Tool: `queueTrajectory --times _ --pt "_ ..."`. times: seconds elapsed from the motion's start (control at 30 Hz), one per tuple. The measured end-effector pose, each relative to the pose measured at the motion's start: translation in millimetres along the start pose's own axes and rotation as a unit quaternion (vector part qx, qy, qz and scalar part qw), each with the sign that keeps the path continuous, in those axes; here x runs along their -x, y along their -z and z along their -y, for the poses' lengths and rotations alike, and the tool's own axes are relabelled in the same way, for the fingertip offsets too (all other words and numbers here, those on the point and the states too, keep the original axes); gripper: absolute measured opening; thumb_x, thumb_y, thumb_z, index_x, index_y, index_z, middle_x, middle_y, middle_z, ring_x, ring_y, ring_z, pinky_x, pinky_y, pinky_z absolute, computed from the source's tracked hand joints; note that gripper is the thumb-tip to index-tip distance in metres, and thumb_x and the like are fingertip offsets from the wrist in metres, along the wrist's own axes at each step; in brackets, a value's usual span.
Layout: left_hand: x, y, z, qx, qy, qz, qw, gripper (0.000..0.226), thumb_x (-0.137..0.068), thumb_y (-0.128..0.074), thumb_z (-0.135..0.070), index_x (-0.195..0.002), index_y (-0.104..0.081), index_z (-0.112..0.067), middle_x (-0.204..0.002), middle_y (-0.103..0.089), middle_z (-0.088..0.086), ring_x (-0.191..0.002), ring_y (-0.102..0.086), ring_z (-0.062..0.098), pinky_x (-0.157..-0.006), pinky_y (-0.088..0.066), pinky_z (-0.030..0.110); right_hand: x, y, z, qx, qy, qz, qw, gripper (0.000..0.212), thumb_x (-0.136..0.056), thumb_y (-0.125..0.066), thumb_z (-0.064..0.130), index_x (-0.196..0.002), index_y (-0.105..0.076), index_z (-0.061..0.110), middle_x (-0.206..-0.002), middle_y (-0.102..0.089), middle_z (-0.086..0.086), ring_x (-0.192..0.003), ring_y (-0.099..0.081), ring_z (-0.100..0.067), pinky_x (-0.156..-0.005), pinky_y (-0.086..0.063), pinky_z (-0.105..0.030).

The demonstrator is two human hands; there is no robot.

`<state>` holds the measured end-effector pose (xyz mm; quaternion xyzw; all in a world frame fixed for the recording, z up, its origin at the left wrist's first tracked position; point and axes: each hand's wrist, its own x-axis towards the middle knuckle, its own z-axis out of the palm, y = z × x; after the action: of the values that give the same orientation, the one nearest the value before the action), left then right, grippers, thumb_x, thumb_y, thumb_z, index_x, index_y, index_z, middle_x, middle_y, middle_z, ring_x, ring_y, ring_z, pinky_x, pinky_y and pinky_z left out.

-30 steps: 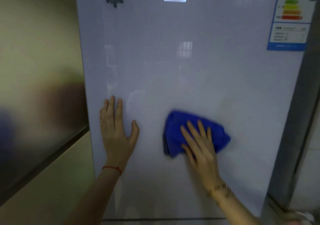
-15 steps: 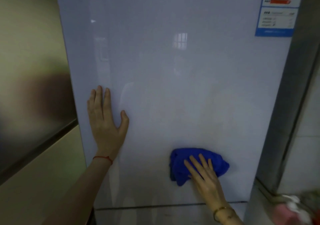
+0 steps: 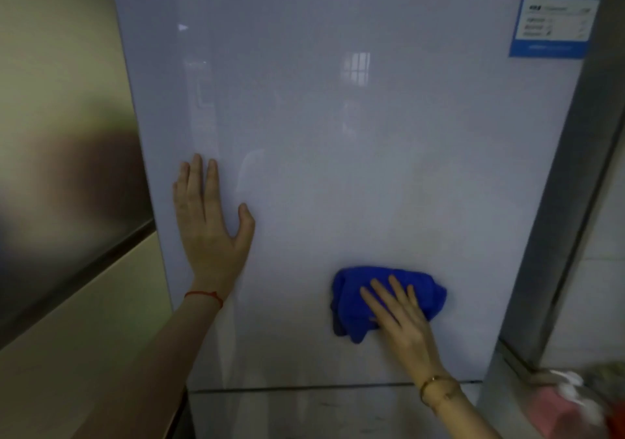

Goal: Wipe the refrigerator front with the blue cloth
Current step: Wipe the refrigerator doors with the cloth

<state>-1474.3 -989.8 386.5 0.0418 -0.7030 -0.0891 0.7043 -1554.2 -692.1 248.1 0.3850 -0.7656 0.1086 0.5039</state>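
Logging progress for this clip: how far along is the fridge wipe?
Mid-job. In hand: the right hand presses the blue cloth flat on the lower right of the refrigerator door; the left hand braces bare. No wiped area is distinguishable. The panel below the seam looks untouched.

Left hand (image 3: 209, 225) flat on refrigerator front (image 3: 338, 151), cloth (image 3: 385, 298) lower right.

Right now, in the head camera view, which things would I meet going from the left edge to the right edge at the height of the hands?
Beige wall → left hand flat on the refrigerator door → blue cloth → right hand pressing the cloth → grey side panel.
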Motion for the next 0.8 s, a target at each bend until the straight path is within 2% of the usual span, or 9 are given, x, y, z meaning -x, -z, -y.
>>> queueTrajectory --times 0.1,0.2,0.27,0.43,0.47,0.53,0.63,0.7,0.8 --pt "-0.5 -0.8 0.4 0.000 0.001 0.001 1.000 0.062 -0.094 -0.054 -0.023 -0.147 -0.034 0.002 -0.156 -0.031 0.020 -0.149 -0.025 0.035 -0.126 -0.017 0.047 -73.5 27.9 -12.0 -0.050 -0.090 -0.117 0.988 0.045 -0.101 -0.033 0.016 -0.146 -0.032 0.024 -0.158 -0.019 0.008 -0.149 -0.013 -0.022 -0.124 -0.003 -0.040" --pt "-0.8 0.0 -0.3 -0.001 -0.001 0.001 1.000 0.061 -0.094 -0.054 -0.023 -0.147 -0.035 0.003 -0.156 -0.032 0.021 -0.148 -0.026 0.036 -0.125 -0.019 0.049 -165.6 62.2 -18.6 -0.110 -0.190 -0.239 0.946 0.039 -0.099 -0.046 0.012 -0.138 -0.046 0.012 -0.150 -0.034 -0.002 -0.146 -0.020 -0.028 -0.123 -0.004 -0.041" --pt "-0.3 0.5 0.1 0.002 -0.002 0.003 1.000 0.061 -0.094 -0.054 -0.022 -0.146 -0.036 0.003 -0.156 -0.032 0.021 -0.148 -0.026 0.036 -0.125 -0.019 0.050 -173.9 58.5 -6.0 -0.096 -0.159 -0.219 0.958 0.040 -0.098 -0.049 0.014 -0.138 -0.045 0.012 -0.149 -0.034 -0.002 -0.146 -0.019 -0.027 -0.123 -0.003 -0.041" --pt "0.7 0.7 0.9 0.004 0.002 0.007 1.000 0.063 -0.093 -0.056 -0.022 -0.148 -0.034 0.001 -0.157 -0.030 0.018 -0.149 -0.024 0.035 -0.125 -0.018 0.049 -63.2 17.6 24.2 -0.051 0.006 -0.040 0.998 0.048 -0.097 -0.046 0.018 -0.144 -0.036 0.023 -0.154 -0.030 0.008 -0.148 -0.018 -0.018 -0.121 -0.018 -0.046" --pt "0.5 0.9 0.8 0.002 0.001 0.006 1.000 0.063 -0.094 -0.055 -0.022 -0.148 -0.034 0.001 -0.157 -0.031 0.019 -0.149 -0.025 0.035 -0.125 -0.019 0.049 -65.1 22.3 17.3 -0.055 0.001 -0.044 0.998 0.050 -0.097 -0.046 0.014 -0.144 -0.035 0.023 -0.155 -0.028 0.009 -0.148 -0.019 -0.019 -0.121 -0.018 -0.047" --pt "-0.1 0.8 0.8 -0.002 0.002 0.003 1.000 0.061 -0.094 -0.054 -0.022 -0.147 -0.035 0.002 -0.157 -0.031 0.019 -0.149 -0.025 0.035 -0.125 -0.020 0.050 -105.7 39.3 2.0 -0.072 -0.072 -0.119 0.988 0.047 -0.096 -0.048 0.008 -0.141 -0.041 0.018 -0.153 -0.033 0.002 -0.147 -0.021 -0.026 -0.122 -0.015 -0.050" --pt "-0.4 -0.4 0.6 0.000 -0.002 0.003 1.000 0.062 -0.094 -0.055 -0.022 -0.148 -0.034 0.001 -0.157 -0.031 0.019 -0.149 -0.025 0.035 -0.125 -0.018 0.048 -206.4 77.4 -14.3 -0.108 -0.190 -0.259 0.941 0.039 -0.099 -0.047 0.017 -0.138 -0.047 0.013 -0.150 -0.039 -0.008 -0.146 -0.021 -0.029 -0.124 -0.005 -0.043" --pt "-0.4 -0.9 1.3 -0.002 -0.002 0.004 1.000 0.062 -0.093 -0.055 -0.022 -0.147 -0.034 0.001 -0.157 -0.031 0.018 -0.149 -0.024 0.034 -0.126 -0.017 0.046 -239.9 78.4 -3.4 -0.085 -0.169 -0.263 0.946 0.039 -0.100 -0.046 0.021 -0.139 -0.046 0.015 -0.150 -0.037 -0.005 -0.146 -0.021 -0.032 -0.123 -0.004 -0.042" --pt "-0.1 -0.3 2.2 0.005 0.004 0.008 1.000 0.063 -0.094 -0.055 -0.023 -0.149 -0.033 0.000 -0.158 -0.029 0.016 -0.150 -0.023 0.032 -0.126 -0.018 0.047 -198.2 47.0 28.7 -0.056 -0.031 -0.169 0.983 0.042 -0.097 -0.052 0.021 -0.139 -0.046 0.017 -0.149 -0.037 -0.002 -0.146 -0.023 -0.028 -0.123 -0.010 -0.045"
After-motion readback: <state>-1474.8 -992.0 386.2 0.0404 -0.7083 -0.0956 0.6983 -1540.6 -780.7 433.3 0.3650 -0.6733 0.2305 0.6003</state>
